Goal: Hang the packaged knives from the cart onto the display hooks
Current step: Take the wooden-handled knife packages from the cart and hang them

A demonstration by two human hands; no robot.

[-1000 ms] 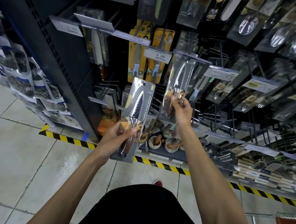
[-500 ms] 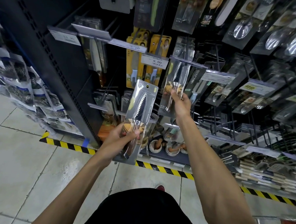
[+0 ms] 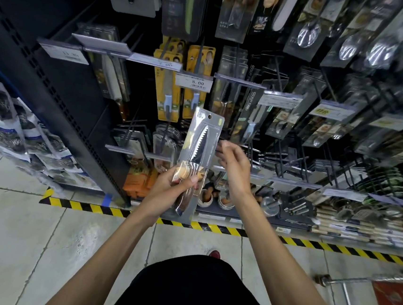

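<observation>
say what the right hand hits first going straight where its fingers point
Probably the packaged knife held by the left hand: the right hand points up-left at the pack's right edge, though depth is unclear.

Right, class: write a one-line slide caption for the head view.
Left hand grips a packaged knife before the hooks; right hand open beside it.

Packaged utensils (image 3: 168,92) on display hooks (image 3: 200,56)

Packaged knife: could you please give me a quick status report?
Left hand grips packaged knife, upright, not yet hung. Right hand open, empty, beside it. Nothing between it and display hooks.
</observation>
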